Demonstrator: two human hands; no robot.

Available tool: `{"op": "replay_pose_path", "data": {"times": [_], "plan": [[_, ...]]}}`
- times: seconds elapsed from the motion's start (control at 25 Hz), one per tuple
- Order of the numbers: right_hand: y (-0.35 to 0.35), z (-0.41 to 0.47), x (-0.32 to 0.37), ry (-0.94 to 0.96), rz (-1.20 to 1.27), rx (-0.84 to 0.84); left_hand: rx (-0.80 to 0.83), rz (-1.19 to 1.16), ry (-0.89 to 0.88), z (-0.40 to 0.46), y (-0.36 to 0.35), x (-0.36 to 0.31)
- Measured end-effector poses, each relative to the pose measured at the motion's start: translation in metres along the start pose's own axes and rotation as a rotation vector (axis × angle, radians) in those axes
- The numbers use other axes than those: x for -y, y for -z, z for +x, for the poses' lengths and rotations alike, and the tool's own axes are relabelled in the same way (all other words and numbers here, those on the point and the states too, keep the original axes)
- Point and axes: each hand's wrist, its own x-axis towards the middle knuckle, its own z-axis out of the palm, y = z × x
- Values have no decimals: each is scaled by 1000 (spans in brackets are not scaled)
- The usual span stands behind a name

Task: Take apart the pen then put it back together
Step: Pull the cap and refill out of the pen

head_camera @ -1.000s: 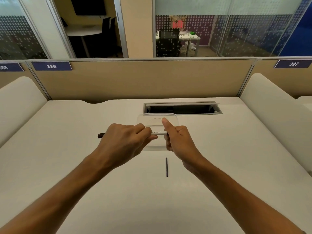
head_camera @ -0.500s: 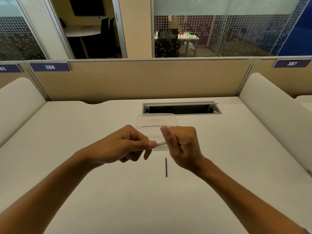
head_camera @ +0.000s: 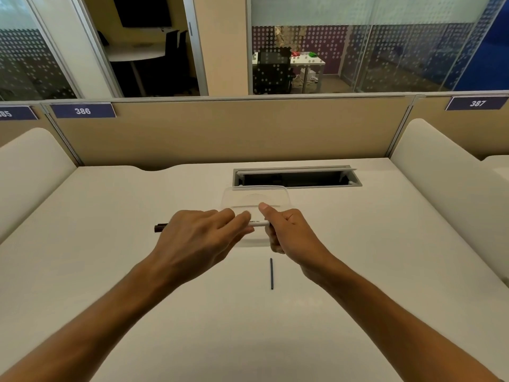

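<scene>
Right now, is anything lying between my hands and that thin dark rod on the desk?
Nothing visible. The thin dark rod lies alone on bare desk, just nearer you than the right hand. Both hands hold the pen; the left hand and clear container sit farther away.

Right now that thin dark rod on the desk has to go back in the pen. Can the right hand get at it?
Probably yes. The thin dark rod lies bare on the desk, just below the right hand; nothing covers it. But that hand grips the pen, so it must let go first.
</scene>
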Motion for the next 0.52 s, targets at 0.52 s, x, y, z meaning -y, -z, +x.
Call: {"op": "replay_pose_path", "data": {"times": [0.52], "plan": [[6, -1, -3, 908, -232, -220, 189, -932, 313, 10, 10, 9]]}}
